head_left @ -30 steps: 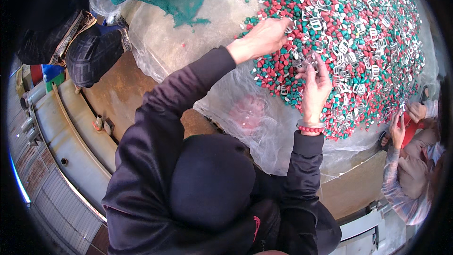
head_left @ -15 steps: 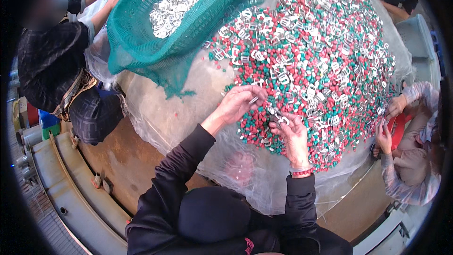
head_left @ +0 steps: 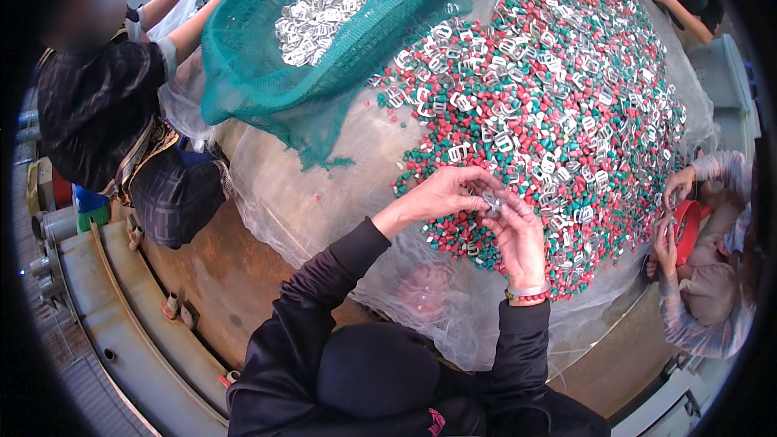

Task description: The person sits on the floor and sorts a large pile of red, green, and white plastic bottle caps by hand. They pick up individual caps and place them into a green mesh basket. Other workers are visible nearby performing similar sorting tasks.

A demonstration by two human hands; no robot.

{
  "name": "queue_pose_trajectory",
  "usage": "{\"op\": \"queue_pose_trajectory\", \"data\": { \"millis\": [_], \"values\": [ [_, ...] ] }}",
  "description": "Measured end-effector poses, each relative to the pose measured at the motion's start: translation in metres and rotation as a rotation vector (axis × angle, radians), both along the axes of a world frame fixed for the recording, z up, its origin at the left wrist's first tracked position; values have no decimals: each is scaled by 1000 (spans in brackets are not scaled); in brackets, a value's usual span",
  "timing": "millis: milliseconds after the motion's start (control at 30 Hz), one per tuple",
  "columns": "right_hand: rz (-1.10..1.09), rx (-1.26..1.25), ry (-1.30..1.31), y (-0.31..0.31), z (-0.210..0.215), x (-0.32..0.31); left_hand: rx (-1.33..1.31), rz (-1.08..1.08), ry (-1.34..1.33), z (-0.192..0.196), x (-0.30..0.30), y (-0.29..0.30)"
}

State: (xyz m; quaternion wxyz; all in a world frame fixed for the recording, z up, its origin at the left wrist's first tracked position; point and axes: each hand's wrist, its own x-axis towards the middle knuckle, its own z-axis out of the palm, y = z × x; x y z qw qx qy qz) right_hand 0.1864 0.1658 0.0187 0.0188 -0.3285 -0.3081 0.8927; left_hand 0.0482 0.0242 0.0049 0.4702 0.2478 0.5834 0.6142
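Observation:
My left hand (head_left: pixel 437 197) and my right hand (head_left: pixel 523 241) meet just above the near edge of the pile, fingertips pinched close together. Between them are small silver metal buckles (head_left: pixel 492 205); their exact number is hidden by the fingers. Below and beyond lies a wide heap of small red, green and white pellets (head_left: pixel 558 121), with many loose buckles (head_left: pixel 503 142) mixed in. Past my left hand, a green mesh-lined basket (head_left: pixel 222 85) holds a cluster of silver buckles (head_left: pixel 312 28).
Clear plastic sheeting (head_left: pixel 283 194) spreads under the heap. One person (head_left: pixel 105 105) reaches in at the left; another (head_left: pixel 712 267), with a red bowl (head_left: pixel 688 231), works at the right. An arm (head_left: pixel 684 16) shows at the far right. Metal casing (head_left: pixel 121 316) stands lower left.
My left hand has moved right to meet my right hand; before, they were apart, each holding silver metal pieces. The whole view has shifted slightly.

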Motion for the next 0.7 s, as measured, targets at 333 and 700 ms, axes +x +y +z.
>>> {"op": "queue_pose_trajectory", "data": {
  "millis": [333, 700],
  "values": [
    [-249, -42, -52, -4, 0, 0, -25, 53, 340, 20, 4, 11],
    [-50, 650, -56, -9, -2, -14, -98, 291, 325, 17, 31, 12]
  ]
}}
